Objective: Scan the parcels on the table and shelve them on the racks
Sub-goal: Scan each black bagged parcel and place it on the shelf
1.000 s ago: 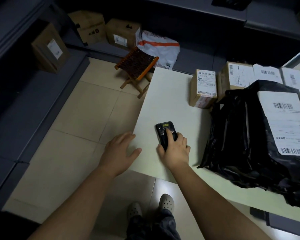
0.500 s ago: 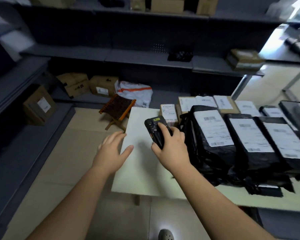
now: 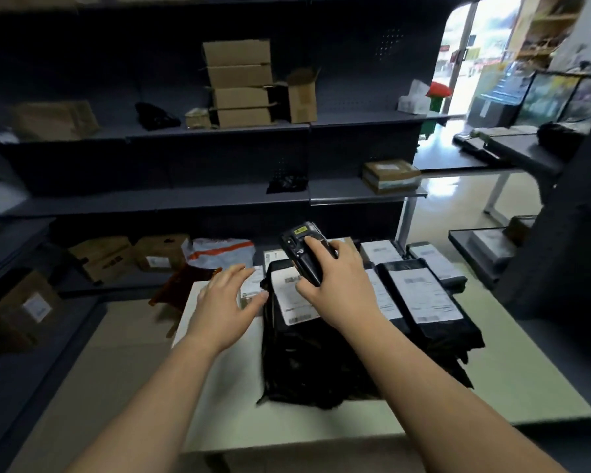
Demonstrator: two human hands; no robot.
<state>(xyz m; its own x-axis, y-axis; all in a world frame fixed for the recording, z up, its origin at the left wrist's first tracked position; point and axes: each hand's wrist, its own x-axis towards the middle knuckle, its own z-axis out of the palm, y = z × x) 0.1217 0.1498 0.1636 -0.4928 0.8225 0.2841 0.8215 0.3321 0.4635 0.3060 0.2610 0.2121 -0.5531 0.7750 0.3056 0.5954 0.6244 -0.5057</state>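
Over the counter (image 3: 512, 356), the right grip (image 3: 342, 288) is curled around a black scanner (image 3: 299, 257), one finger on its top. Right under it lies a black parcel (image 3: 297, 363) with a white label (image 3: 289, 302). The left grip (image 3: 224, 305) hovers just beside, fingers spread, holding nothing. Dark racks (image 3: 185, 199) stand beyond both.
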